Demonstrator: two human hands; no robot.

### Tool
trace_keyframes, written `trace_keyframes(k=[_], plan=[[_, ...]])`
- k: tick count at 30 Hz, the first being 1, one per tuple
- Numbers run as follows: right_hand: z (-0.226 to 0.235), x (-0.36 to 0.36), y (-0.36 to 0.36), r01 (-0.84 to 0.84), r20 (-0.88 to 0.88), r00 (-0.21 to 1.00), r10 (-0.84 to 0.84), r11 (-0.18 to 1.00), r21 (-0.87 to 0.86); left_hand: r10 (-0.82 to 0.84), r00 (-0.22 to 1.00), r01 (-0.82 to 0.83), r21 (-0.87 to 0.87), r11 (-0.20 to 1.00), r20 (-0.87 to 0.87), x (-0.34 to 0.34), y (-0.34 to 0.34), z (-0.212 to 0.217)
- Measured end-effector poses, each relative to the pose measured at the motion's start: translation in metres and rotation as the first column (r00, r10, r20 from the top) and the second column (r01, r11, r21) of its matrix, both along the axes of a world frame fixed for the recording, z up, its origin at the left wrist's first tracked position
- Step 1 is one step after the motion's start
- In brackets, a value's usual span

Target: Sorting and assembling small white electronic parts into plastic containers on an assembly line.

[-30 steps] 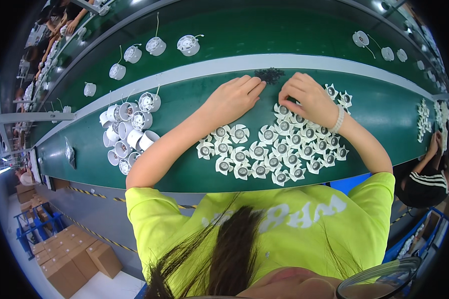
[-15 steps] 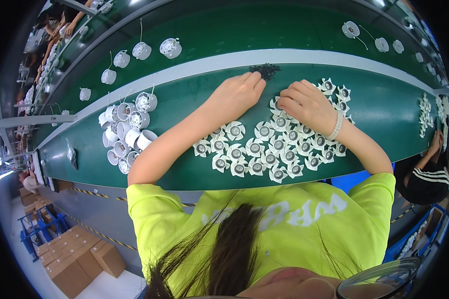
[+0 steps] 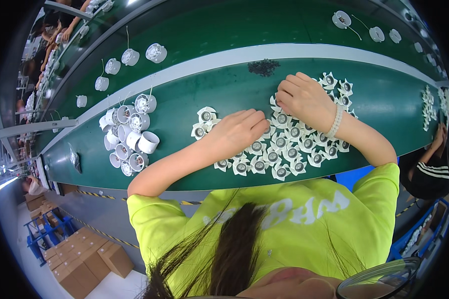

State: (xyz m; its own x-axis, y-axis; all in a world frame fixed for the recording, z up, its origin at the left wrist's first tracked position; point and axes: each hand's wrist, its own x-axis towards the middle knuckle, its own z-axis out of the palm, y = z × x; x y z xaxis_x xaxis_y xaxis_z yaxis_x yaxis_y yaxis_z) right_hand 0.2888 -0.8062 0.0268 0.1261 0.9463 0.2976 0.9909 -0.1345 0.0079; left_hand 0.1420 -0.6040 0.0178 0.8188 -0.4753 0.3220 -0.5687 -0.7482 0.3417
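Note:
White fan impellers [image 3: 280,143] with dark round centres lie spread over the green worktop in front of me. My left hand [image 3: 234,132] is over the left part of them, its fingers curled together at an impeller's edge. Whatever those fingers hold is hidden. My right hand [image 3: 307,102], with a pale beaded bracelet [image 3: 336,121] at the wrist, is closed over the upper part of the spread. Its fingertips are bent down, and I cannot make out what is in them. Beyond both hands lies a pile of small black parts [image 3: 263,68].
Left on the worktop [image 3: 184,99] is a cluster of white round housings [image 3: 139,121], near a small clear bag [image 3: 74,158]. Past a pale rail [image 3: 209,56], more housings [image 3: 156,53] stand on a green belt. A co-worker's arm [image 3: 436,142] is at far right.
My left hand has come back from the black parts toward me, over the impellers. The right hand stays nearly in place. The housings on the belt have shifted left.

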Motion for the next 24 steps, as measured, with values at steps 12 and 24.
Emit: trace_keyframes(k=[12, 24], plan=[[0.005, 0.034, 0.011, 0.12, -0.089, 0.989, -0.118, 0.993, 0.017, -0.128, 0.974, 0.071, 0.281, 0.957, 0.189, -0.015, -0.004, 0.003], [-0.014, 0.032, 0.027, 0.114, 0.207, 0.971, -0.123, 0.992, 0.052, -0.01, 0.999, -0.006, 0.311, 0.95, 0.049, 0.008, -0.007, 0.028]])
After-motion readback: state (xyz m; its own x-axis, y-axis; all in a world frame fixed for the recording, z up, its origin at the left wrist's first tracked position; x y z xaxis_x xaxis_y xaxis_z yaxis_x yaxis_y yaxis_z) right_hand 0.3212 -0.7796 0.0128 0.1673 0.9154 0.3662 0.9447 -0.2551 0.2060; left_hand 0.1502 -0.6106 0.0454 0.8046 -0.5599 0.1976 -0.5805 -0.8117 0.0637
